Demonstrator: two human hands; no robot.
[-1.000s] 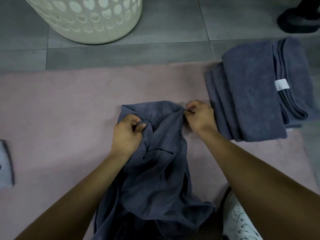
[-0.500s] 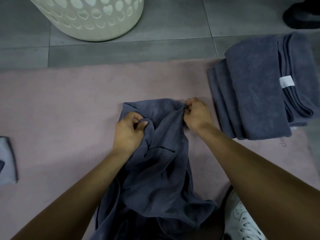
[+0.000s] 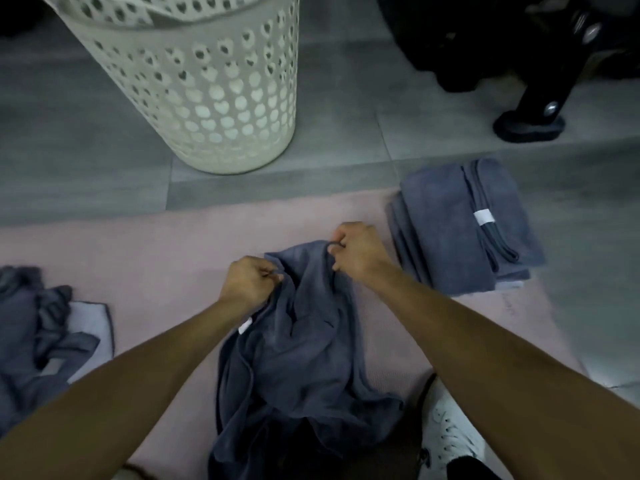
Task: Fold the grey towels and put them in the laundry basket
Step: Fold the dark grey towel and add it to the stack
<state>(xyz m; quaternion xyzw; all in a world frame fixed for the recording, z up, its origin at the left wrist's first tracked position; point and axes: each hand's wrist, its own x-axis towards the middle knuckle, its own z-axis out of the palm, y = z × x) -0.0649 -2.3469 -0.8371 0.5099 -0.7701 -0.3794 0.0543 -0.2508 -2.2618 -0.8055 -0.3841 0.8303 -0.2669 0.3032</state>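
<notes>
- My left hand [image 3: 250,284] pinches the far edge of the grey towel [image 3: 304,344] with curled fingers, and my right hand [image 3: 358,252] pinches the same edge a little farther and to the right.
- The towel lies crumpled on the pink mat [image 3: 166,258] in front of me; its near part is bunched up close to my white shoe [image 3: 450,434].
- I think the step in hand is to find the two far corners and open the towel flat, before I make any fold.
- To do it well, I should slide each hand outward along the hem until it reaches a corner, then lift and shake the cloth once so the creases fall out.
- I should lay it down with the edges straight and the small white label [image 3: 245,325] turned inside.
- The folded stack [image 3: 446,233] of grey towels lies on the right, just beside my right hand; my fold should match its shape.
- The laundry basket [image 3: 207,98] stands on the floor at the far side, well apart from the mat.
- On the left, a loose pile [image 3: 31,327] of grey towels waits, not yet folded.
</notes>
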